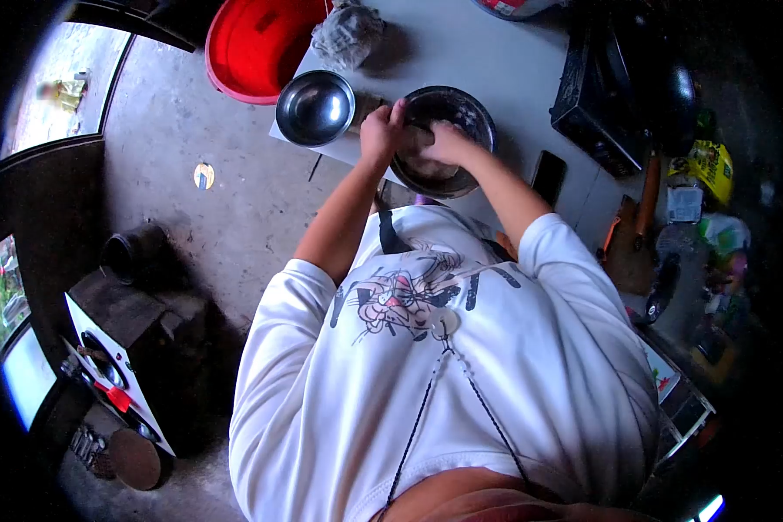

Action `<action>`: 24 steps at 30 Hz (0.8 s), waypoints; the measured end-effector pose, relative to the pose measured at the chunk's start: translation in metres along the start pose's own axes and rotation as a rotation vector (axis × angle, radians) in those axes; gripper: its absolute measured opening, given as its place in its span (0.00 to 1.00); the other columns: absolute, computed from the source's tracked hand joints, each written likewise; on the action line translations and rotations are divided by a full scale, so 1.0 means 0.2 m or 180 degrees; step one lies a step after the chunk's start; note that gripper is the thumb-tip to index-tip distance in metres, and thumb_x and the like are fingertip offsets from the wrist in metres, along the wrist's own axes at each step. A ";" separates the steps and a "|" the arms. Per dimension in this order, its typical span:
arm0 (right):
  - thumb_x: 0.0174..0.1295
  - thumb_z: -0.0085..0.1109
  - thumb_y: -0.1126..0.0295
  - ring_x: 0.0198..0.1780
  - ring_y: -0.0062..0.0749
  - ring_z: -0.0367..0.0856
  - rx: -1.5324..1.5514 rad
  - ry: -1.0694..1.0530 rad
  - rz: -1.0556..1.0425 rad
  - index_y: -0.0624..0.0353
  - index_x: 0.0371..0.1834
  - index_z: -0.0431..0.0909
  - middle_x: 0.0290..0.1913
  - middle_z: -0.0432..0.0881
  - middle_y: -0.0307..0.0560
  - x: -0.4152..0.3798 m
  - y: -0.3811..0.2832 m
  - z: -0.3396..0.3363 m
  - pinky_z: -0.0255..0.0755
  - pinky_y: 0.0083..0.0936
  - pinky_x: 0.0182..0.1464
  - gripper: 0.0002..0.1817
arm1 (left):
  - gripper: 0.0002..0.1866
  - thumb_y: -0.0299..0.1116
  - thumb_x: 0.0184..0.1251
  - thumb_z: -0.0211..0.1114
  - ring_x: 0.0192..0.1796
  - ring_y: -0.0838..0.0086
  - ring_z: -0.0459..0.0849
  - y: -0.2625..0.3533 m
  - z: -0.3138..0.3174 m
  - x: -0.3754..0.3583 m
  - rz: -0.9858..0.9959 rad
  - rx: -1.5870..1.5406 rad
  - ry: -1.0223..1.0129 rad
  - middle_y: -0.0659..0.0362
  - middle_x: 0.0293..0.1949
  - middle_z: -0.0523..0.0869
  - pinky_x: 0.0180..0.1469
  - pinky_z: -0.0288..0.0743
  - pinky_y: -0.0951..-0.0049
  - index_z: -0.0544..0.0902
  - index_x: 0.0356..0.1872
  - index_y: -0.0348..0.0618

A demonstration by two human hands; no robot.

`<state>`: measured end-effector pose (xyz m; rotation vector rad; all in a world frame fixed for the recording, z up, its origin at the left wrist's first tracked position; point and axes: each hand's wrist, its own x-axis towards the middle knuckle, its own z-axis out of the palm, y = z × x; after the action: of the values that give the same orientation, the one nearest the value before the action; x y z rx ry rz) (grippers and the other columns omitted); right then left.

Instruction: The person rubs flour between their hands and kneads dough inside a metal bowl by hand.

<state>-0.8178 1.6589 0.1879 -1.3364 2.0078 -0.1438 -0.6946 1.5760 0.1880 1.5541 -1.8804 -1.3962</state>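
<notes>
A dark round bowl (489, 122) stands on the pale table, with a pale, dough-like mass (435, 167) and whitish powder inside. My left hand (383, 137) is closed at the bowl's left rim, thumb upward. Reaching into the bowl from the right, my right hand (448, 144) has its fingers bent against the pale mass; the fingertips are partly hidden. A shiny metal bowl (316, 108) sits just left of my left hand, at the table's edge.
A red bucket (257, 52) is at the table's far left, beside a crumpled grey plastic bag (348, 36). A black phone-like object (548, 177) lies right of the dark bowl. Further right are a black appliance (596, 104) and a yellow packet (712, 170).
</notes>
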 end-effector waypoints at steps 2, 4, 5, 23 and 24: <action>0.33 0.61 0.58 0.49 0.48 0.70 -0.0406 -0.0251 0.0184 0.67 0.43 0.70 0.46 0.71 0.61 -0.01 -0.05 -0.02 0.64 0.34 0.51 0.32 | 0.24 0.52 0.56 0.52 0.29 0.50 0.75 0.04 -0.01 -0.06 -0.0019 -0.0004 0.0089 0.43 0.21 0.76 0.32 0.67 0.62 0.76 0.21 0.36; 0.31 0.62 0.60 0.46 0.48 0.72 0.0016 -0.0104 0.0121 0.65 0.38 0.72 0.42 0.73 0.60 -0.06 -0.06 0.00 0.66 0.35 0.47 0.28 | 0.25 0.52 0.56 0.52 0.28 0.50 0.74 0.04 -0.03 -0.07 -0.0013 0.0041 0.0145 0.43 0.21 0.76 0.32 0.67 0.62 0.76 0.20 0.35; 0.30 0.63 0.61 0.43 0.48 0.73 0.0163 0.0028 -0.0195 0.64 0.35 0.72 0.40 0.74 0.60 -0.09 -0.07 -0.03 0.67 0.35 0.45 0.26 | 0.25 0.52 0.56 0.51 0.27 0.50 0.74 0.00 -0.01 -0.05 -0.0005 0.0063 0.0198 0.43 0.21 0.75 0.32 0.67 0.63 0.76 0.21 0.35; 0.54 0.40 0.68 0.47 0.50 0.70 -0.0290 -0.0331 -0.0796 0.64 0.36 0.74 0.43 0.72 0.59 -0.31 -0.03 0.04 0.64 0.35 0.48 0.15 | 0.26 0.42 0.53 0.56 0.19 0.61 0.79 -0.10 -0.09 -0.25 -0.0275 -0.0352 -0.0876 0.46 0.22 0.78 0.21 0.74 0.67 0.59 0.47 0.38; 0.54 0.40 0.66 0.49 0.48 0.69 -0.0415 -0.0598 -0.0413 0.64 0.36 0.75 0.44 0.72 0.59 -0.32 -0.04 0.07 0.63 0.34 0.50 0.16 | 0.26 0.42 0.53 0.56 0.19 0.61 0.79 -0.07 -0.10 -0.21 -0.0278 -0.0323 -0.0899 0.46 0.22 0.78 0.21 0.74 0.67 0.59 0.47 0.38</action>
<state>-0.7897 1.7131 0.2135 -1.5046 1.7993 0.0531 -0.6574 1.6040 0.1995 1.4693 -1.8783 -1.8024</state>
